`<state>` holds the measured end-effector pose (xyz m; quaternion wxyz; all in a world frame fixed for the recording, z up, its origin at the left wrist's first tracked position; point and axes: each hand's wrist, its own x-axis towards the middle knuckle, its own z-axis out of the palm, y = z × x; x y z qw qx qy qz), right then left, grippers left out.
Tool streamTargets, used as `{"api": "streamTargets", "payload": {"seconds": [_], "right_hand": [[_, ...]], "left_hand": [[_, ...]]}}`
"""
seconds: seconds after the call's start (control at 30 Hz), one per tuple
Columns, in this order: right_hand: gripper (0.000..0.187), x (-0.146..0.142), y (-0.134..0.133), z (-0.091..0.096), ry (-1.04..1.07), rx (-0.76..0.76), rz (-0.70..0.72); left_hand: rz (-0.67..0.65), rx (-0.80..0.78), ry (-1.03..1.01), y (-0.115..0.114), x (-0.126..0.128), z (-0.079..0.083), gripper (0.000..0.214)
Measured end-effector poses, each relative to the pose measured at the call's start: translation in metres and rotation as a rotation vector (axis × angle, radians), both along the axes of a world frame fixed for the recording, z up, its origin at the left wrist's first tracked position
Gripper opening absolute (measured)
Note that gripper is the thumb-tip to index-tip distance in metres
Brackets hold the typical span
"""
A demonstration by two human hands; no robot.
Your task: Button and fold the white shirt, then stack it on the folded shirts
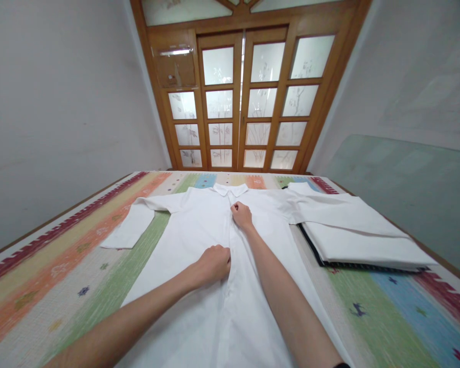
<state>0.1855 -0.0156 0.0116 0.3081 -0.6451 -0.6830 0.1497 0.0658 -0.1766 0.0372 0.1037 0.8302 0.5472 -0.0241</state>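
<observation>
A white long-sleeved shirt (pixel 191 225) lies front side up, its collar (pixel 230 189) at the far end and its button placket running down the middle toward me. My left hand (pixel 213 261) is closed at the placket about halfway down, fingers curled against the cloth. Higher up, just below the collar, my right hand (pixel 241 213) is closed on the placket edge. Whatever small part of the cloth lies inside the fingers is hidden. One sleeve (pixel 132 225) bends toward me on the left; the other sleeve (pixel 348 212) stretches right over a stack of folded clothes.
The folded white and dark clothes (pixel 364 248) sit at the right side of the table. A striped, patterned tablecloth (pixel 95 276) covers the table. Walls rise on both sides, a pale glass panel (pixel 406 179) leans at right, and wooden glazed doors (pixel 239 102) stand beyond.
</observation>
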Motion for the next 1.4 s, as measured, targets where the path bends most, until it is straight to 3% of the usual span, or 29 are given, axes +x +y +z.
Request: {"api": "streamTargets", "payload": {"seconds": [0.17,0.37,0.5,0.67,0.8,0.97,1.13,1.27,1.33,1.4], "right_hand": [[0.025,0.000,0.000,0.000,-0.005,-0.008,0.000],[0.026,-0.001,0.000,0.000,-0.042,-0.014,0.009],[0.027,-0.002,0.000,0.000,-0.084,-0.016,0.032],[0.030,-0.003,-0.001,-0.001,-0.119,-0.014,0.044],[0.030,-0.002,-0.001,-0.002,-0.141,-0.007,0.062],[0.025,-0.001,0.000,-0.004,-0.156,0.009,0.083],[0.023,-0.002,0.000,-0.006,-0.165,0.019,0.087],[0.022,-0.003,0.000,-0.007,-0.174,0.023,0.085],[0.023,-0.003,0.001,-0.007,-0.179,0.029,0.081],[0.024,-0.003,0.001,-0.007,-0.183,0.037,0.071]], "left_hand": [[-0.077,0.038,-0.039,0.000,-0.003,-0.009,0.022],[-0.044,0.042,-0.041,-0.006,-0.001,-0.013,0.018],[-0.107,0.105,-0.099,-0.005,-0.008,-0.016,0.021],[-0.055,0.361,-0.176,0.007,-0.041,-0.027,0.031],[-0.050,0.265,-0.112,0.003,-0.068,-0.033,0.054],[-0.088,0.243,-0.062,-0.018,-0.091,-0.035,0.059],[0.070,0.257,0.003,-0.029,-0.118,-0.035,0.067],[0.225,0.190,0.098,-0.033,-0.134,-0.027,0.070],[0.256,0.122,0.149,-0.034,-0.139,-0.015,0.073],[0.205,-0.003,0.168,-0.034,-0.141,0.005,0.078]]}}
